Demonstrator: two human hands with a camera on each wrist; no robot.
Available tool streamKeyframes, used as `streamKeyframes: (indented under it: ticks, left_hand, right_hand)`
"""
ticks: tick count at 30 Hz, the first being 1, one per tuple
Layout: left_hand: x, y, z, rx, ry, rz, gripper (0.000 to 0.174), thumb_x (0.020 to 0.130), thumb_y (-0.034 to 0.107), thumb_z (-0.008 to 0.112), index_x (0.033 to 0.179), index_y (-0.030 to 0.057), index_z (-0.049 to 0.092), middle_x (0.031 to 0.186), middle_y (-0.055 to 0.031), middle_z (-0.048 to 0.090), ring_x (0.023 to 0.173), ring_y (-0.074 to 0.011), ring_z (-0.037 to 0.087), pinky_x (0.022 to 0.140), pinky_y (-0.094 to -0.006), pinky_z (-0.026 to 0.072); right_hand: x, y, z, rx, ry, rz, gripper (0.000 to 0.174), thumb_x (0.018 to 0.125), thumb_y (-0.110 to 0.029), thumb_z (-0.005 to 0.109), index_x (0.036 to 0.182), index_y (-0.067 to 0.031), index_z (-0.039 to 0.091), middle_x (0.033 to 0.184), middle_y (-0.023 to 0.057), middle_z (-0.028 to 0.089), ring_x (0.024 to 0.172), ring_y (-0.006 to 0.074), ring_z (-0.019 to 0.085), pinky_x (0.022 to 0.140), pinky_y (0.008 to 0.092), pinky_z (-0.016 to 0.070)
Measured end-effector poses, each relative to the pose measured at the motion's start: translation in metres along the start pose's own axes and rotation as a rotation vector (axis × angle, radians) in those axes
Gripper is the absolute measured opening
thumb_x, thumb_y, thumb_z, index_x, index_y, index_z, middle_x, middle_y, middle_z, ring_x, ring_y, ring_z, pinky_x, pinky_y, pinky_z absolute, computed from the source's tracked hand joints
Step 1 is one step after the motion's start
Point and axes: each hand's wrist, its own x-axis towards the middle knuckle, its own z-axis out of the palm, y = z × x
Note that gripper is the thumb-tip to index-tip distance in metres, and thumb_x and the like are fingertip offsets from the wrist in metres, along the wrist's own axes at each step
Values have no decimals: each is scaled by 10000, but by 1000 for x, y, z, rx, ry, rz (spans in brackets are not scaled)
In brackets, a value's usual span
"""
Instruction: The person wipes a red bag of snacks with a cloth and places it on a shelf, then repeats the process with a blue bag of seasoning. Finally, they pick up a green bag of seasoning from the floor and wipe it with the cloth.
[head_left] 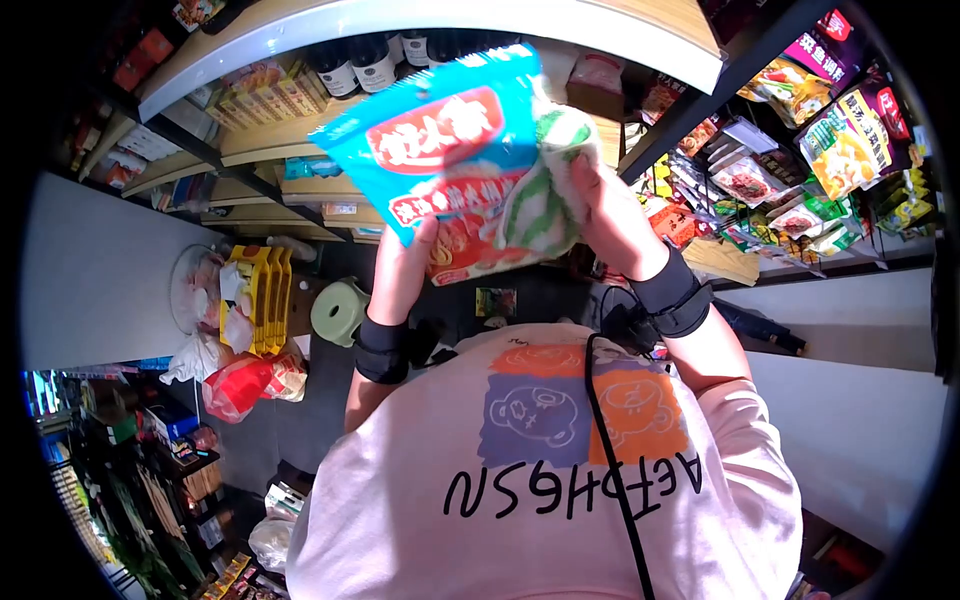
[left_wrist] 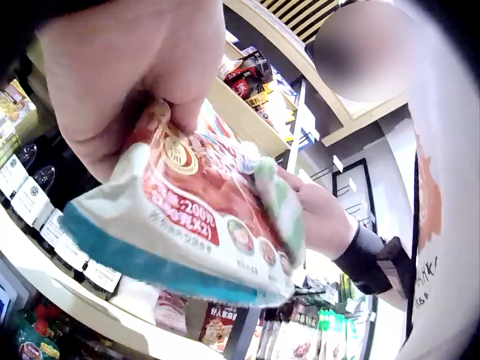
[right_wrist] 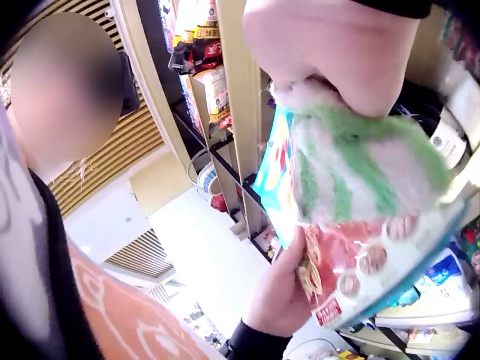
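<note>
A blue and red plastic food packet (head_left: 440,150) is held up in front of the chest, its printed front facing the head camera. My left hand (head_left: 405,262) grips the packet by its lower left edge, thumb over the front. In my right hand (head_left: 612,215) is a green-and-white striped cloth (head_left: 548,205), bunched up and lying against the right side of the packet. The right wrist view shows the cloth (right_wrist: 367,161) spread over the packet's printed face (right_wrist: 360,262). From the left wrist view, the packet's teal-edged end (left_wrist: 172,262) points toward the shelf.
Dark bottles with white labels (head_left: 372,68) stand on the wooden shelf ahead. Hanging seasoning packets (head_left: 845,145) fill the rack at right. A pale green stool (head_left: 340,312), yellow crates (head_left: 262,300) and a red bag (head_left: 238,388) are on the floor at left.
</note>
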Motion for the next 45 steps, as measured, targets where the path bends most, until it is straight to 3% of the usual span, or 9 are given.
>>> streamKeyframes:
  ticks: [9,12,20,28,30,32,37,39,45]
  left_hand:
    - [5,-13,38,-493,187,-131,404,955,443,449,981,50,538,763,-43,590,670,-175,586,649,-296,482]
    - [10,-7,45,-576,229,-118,405,953,452,442,1022,65,540,859,-52,579,764,-181,570,711,-314,468]
    - [16,6,38,-747,171,99,430,949,475,423,1133,107,546,1116,-74,548,1016,-195,525,875,-362,430]
    - [57,-43,-17,-1375,-502,354,543,924,450,465,1375,152,419,1498,-91,283,1381,-250,263,1130,-468,199]
    - [73,-59,-35,-1264,-782,299,482,904,396,531,1287,107,487,1379,-98,440,1276,-252,406,1056,-446,324]
    - [64,-42,-25,-1211,-764,5,391,861,352,626,1039,15,538,996,-121,552,908,-239,534,782,-405,451]
    - [36,-5,6,-654,-1000,-236,363,891,337,579,1070,25,525,1006,-101,549,890,-207,515,780,-371,437]
    - [24,-10,4,-706,-940,-262,353,900,334,562,1077,31,524,1000,-95,548,888,-202,514,777,-370,436]
    - [34,-43,-22,-1062,-778,-200,328,927,328,512,1099,49,523,982,-75,545,881,-187,510,770,-369,433]
  right_hand:
    - [-11,-48,29,3,-416,74,272,943,-114,502,1185,6,468,1226,130,483,1101,159,485,919,321,436]
    - [14,19,51,-495,-522,-759,491,912,-41,477,1381,-46,332,1367,177,391,1279,294,407,1069,377,327]
    - [9,39,48,-652,-599,-676,723,702,76,491,1398,-76,370,1412,166,334,1357,329,275,1116,413,229]
    - [18,63,-2,-639,-395,-353,478,895,1,416,1369,-62,403,1294,156,503,1203,259,493,1006,338,383]
    - [39,72,-20,-569,-64,-694,444,936,-118,458,1375,-71,401,1212,102,583,1081,205,569,894,294,465]
    - [31,17,-10,-47,-73,-438,450,945,-186,462,1360,-24,399,1202,105,576,1055,160,566,910,263,443]
    - [19,-20,27,-476,-242,-305,314,948,-105,413,1193,81,475,1172,210,537,1033,228,579,935,314,443]
    - [29,16,40,-745,-115,-942,364,875,2,473,1238,16,475,1339,209,425,1203,277,467,1019,377,380]
    - [7,75,28,-593,-409,-598,489,840,35,514,1314,-78,471,1370,137,399,1247,235,426,1027,362,368]
